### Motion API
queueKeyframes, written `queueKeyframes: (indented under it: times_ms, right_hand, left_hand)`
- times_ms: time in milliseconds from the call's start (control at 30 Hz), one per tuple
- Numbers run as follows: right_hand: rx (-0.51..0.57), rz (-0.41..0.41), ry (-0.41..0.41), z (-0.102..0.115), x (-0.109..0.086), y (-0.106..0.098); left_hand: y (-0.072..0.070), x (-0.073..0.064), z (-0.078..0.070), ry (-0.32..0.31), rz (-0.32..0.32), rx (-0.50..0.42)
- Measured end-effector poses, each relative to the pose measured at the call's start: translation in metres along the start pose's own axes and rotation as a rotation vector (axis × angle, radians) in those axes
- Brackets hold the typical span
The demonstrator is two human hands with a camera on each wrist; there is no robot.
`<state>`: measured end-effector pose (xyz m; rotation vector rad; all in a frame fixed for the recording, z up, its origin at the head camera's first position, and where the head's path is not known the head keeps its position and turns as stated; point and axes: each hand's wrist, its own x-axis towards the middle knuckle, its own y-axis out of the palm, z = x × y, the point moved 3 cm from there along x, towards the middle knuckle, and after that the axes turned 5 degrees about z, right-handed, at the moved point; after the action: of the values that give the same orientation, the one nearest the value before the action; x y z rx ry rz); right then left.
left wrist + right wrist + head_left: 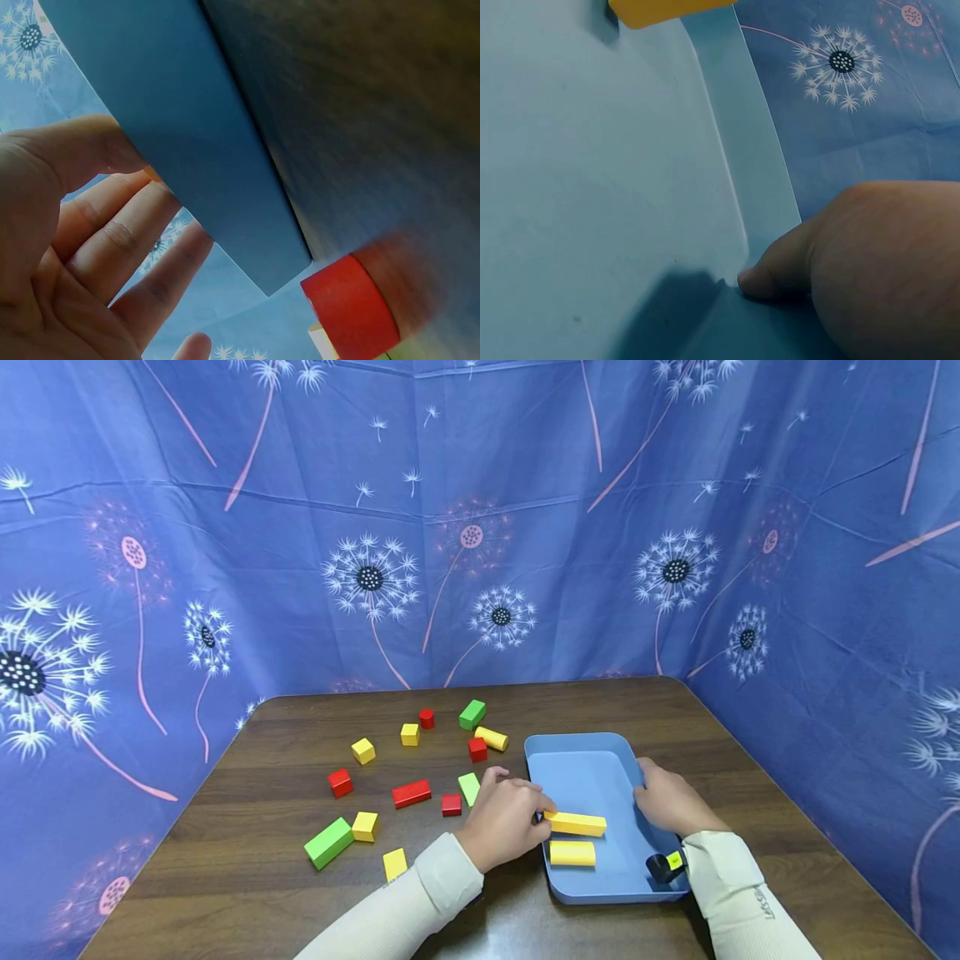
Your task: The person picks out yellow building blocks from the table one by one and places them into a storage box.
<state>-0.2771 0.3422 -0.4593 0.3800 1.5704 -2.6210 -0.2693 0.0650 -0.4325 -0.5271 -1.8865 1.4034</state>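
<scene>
My left hand (504,820) reaches over the left wall of the blue tray (585,770) and pinches one end of a long yellow block (576,824). In the left wrist view, the tray wall hides most of that block, and a sliver shows between thumb and fingers of the left hand (112,217). A yellow half-round block (572,853) lies in the tray, just nearer than the long one. My right hand (675,797) grips the tray's right rim, its thumb inside the wall in the right wrist view.
Left of the tray, several loose blocks are scattered over the wooden table (262,835), among them a long green block (328,843), a long red block (412,793) and a yellow cylinder (491,738). A blue dandelion-print cloth (570,552) hangs behind the table and along its sides.
</scene>
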Motion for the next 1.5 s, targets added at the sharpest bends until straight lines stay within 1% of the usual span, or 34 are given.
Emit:
queueKeyframes:
  times_ms: [300, 467, 600, 867, 1167, 1367, 1500]
  right_hand:
    - [-0.005, -0.012, -0.011, -0.0022, -0.0023, 0.0005]
    - [-0.007, -0.023, -0.020, -0.0003, -0.0022, 0.0001]
    - [-0.001, -0.003, -0.012, 0.0021, -0.0004, 0.0007]
    - [-0.011, -0.009, -0.036, 0.0026, 0.0010, -0.0018]
    - [-0.006, 0.013, -0.024, -0.0032, -0.0036, 0.0000]
    - [-0.016, 0.009, -0.026, 0.0001, -0.0026, -0.0018]
    - [-0.010, 0.022, -0.013, 0.0005, -0.0015, -0.0014]
  left_hand:
    - [0.0009, 0.0002, -0.0015, 0.004, -0.001, -0.012]
    - [-0.0008, 0.0004, -0.0015, -0.011, -0.001, -0.007]
    - [-0.0018, -0.0004, -0.0006, -0.024, 0.008, -0.005]
    - [-0.0033, 0.0014, -0.0012, -0.036, 0.013, 0.004]
    - [0.0018, -0.0002, -0.0053, -0.028, 0.026, 0.001]
    - [0.0027, 0.0003, -0.0031, -0.037, 0.032, -0.014]
    - [0.0036, 0.0003, -0.0015, -0.045, 0.037, -0.025]
